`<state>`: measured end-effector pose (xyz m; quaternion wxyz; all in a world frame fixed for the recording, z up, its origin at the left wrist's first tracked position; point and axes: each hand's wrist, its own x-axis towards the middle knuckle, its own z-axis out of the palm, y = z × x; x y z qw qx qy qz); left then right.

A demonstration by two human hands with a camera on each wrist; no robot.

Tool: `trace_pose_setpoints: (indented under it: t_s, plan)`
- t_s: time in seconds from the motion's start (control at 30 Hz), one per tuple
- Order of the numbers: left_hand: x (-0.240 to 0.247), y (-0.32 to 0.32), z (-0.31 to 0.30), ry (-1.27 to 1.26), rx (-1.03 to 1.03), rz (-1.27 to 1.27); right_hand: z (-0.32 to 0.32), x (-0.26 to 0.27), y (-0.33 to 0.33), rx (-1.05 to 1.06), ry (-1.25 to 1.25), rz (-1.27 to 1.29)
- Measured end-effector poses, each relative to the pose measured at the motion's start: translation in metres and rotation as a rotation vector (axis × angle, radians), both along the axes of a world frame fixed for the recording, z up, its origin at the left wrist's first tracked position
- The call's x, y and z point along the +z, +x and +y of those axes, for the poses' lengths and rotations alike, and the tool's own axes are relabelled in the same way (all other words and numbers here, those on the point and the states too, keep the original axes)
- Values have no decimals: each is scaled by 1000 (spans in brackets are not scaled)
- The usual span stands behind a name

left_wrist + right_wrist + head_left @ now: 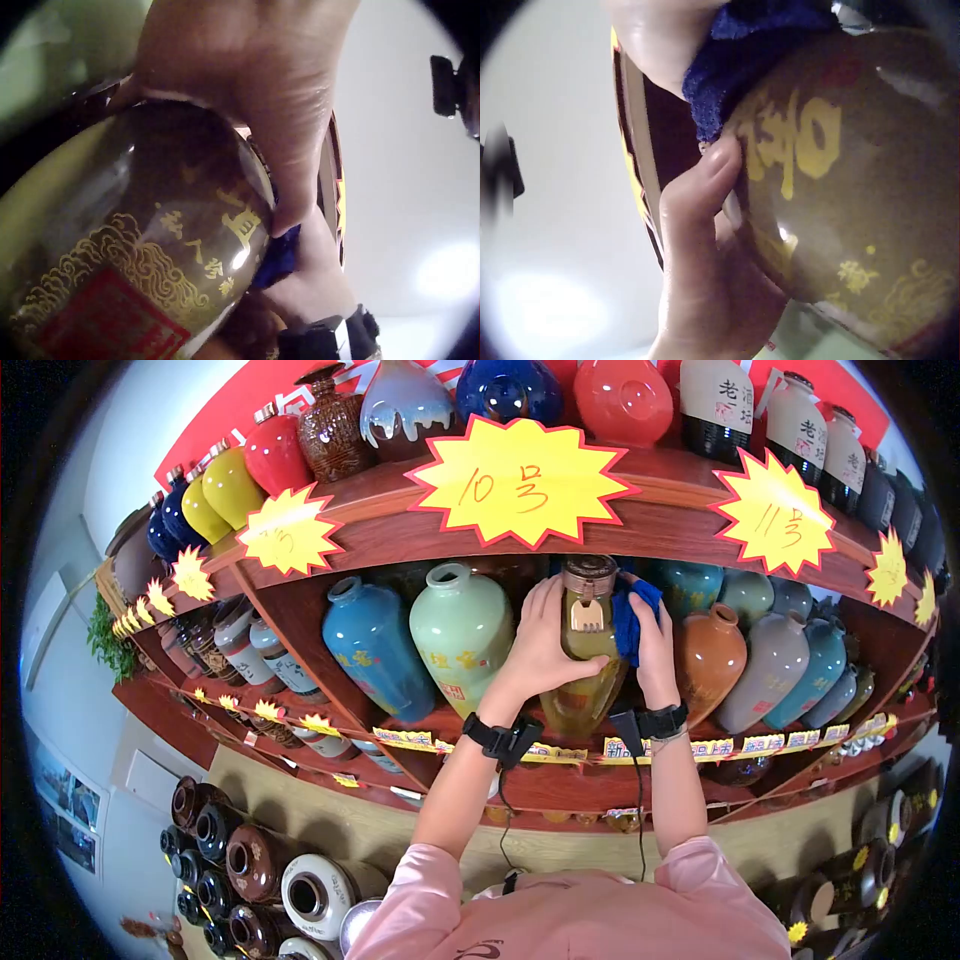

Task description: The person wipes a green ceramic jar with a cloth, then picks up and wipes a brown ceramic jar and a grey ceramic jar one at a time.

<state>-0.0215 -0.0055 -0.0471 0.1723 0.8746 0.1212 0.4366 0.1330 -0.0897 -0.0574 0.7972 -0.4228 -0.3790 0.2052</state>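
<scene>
An olive-brown glazed jar [580, 705] with a dark lid [591, 570] and a small tag at its neck stands on the middle shelf, slightly tilted in view. My left hand [541, 645] grips its left shoulder, the thumb across the front; in the left wrist view the hand [247, 82] curves over the jar [150, 195] with gold writing and a red square. A blue cloth [637, 622] is held by my right hand [655, 655] against the jar's right side. The right wrist view shows the cloth [727, 60] touching the jar [840, 195].
A pale green jar [458, 630] and a blue jar [377, 650] stand to the left, an orange-brown jar [710, 658] and a grey one [768, 668] to the right. The upper shelf edge [390, 510] with star-shaped signs overhangs the jar. Dark pots [255, 860] stand on the floor.
</scene>
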Motion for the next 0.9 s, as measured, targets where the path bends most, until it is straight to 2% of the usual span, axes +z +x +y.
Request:
trace_pose_setpoints:
  t_s: [0.1, 0.23, 0.37, 0.43, 0.6, 0.73, 0.87, 0.9]
  plan:
    - [0, 0, 0, 30, 6, -11, 5, -29, -6, -26, 103, 330]
    - [-1, 0, 1, 27, 15, 3, 6, -100, -14, -72, 18, 567]
    - [-6, 1, -1, 13, 36, -36, 3, -173, -32, -152, -66, 596]
    - [-10, 0, -5, -1, 47, -79, -4, -191, -41, -177, -134, 568]
    - [-48, -1, -30, -114, 116, -230, -7, -206, -40, -185, -171, 468]
    - [-101, 0, -47, -237, 149, -263, -6, -212, -36, -181, -170, 458]
    - [-154, 1, -52, -242, 239, -206, -9, -209, -37, -152, -161, 534]
    - [-170, 2, -49, -324, 217, -205, -9, -209, -37, -148, -150, 537]
